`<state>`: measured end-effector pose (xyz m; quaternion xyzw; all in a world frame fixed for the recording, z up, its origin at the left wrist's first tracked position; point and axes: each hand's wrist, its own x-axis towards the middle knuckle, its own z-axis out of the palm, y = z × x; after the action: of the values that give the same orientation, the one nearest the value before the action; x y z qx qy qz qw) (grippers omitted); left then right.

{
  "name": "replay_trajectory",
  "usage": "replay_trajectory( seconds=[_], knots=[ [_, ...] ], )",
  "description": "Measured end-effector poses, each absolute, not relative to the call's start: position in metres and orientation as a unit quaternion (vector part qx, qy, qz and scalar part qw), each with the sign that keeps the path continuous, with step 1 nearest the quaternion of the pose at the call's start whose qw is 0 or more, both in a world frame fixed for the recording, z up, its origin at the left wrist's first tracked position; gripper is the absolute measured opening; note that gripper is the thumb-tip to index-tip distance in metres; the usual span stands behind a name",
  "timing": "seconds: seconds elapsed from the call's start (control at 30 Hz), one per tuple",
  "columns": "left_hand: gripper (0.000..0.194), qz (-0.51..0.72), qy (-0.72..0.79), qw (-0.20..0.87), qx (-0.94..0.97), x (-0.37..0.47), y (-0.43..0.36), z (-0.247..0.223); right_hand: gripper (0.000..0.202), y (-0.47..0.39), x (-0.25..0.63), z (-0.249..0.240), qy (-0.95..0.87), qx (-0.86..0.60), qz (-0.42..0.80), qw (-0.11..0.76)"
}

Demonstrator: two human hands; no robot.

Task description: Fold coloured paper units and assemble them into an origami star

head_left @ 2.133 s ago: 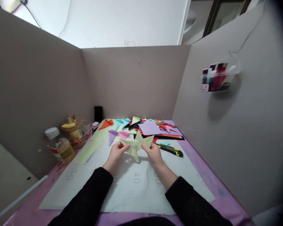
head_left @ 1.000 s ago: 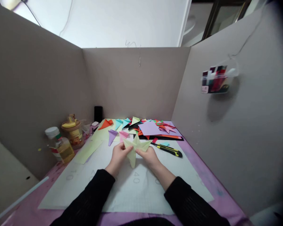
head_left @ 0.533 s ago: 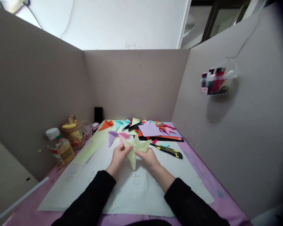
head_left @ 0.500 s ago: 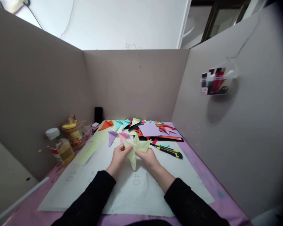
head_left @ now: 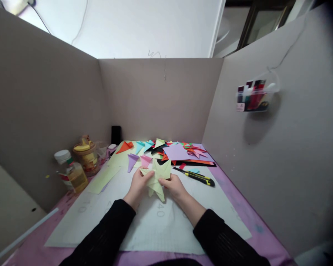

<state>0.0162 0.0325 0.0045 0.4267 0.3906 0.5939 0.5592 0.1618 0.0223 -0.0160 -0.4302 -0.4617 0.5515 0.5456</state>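
Observation:
A pale green folded paper star (head_left: 158, 176) is held up over the white sheet, several points sticking out. My left hand (head_left: 140, 184) pinches its left side, thumb on the front face. On the right side, my right hand (head_left: 176, 186) grips it with the thumb near the lower middle. The fingers behind the paper are partly hidden. Just beyond the hands lie a purple folded piece (head_left: 132, 162) and a pink one (head_left: 145, 161). A black and yellow cutter (head_left: 198, 177) lies to the right of my right hand.
Colored papers and folded shapes (head_left: 176, 152) are piled at the back. At left stand a bottle (head_left: 73, 175) and a tub (head_left: 87, 159); pale green paper (head_left: 105, 179) lies nearby. A black phone-like object (head_left: 116, 135) leans at the back. Grey panels surround the table.
The green paper star has been turned in my hands, so its points now face other directions. Both hands still hold it in nearly the same place.

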Motion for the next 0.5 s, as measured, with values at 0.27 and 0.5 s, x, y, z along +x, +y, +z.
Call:
replay_trajectory(
  seconds=[0.27,0.5],
  knots=[
    [0.033,0.581,0.433,0.515,0.459,0.006,0.043,-0.002,0.021,0.024,0.164,-0.016,-0.463,-0.436,0.526,0.564],
    [0.016,0.551,0.457,0.268,0.645,-0.011,0.039,0.013,0.028,0.026,0.175,-0.018,-0.515,-0.487,0.434,0.557]
  ],
)
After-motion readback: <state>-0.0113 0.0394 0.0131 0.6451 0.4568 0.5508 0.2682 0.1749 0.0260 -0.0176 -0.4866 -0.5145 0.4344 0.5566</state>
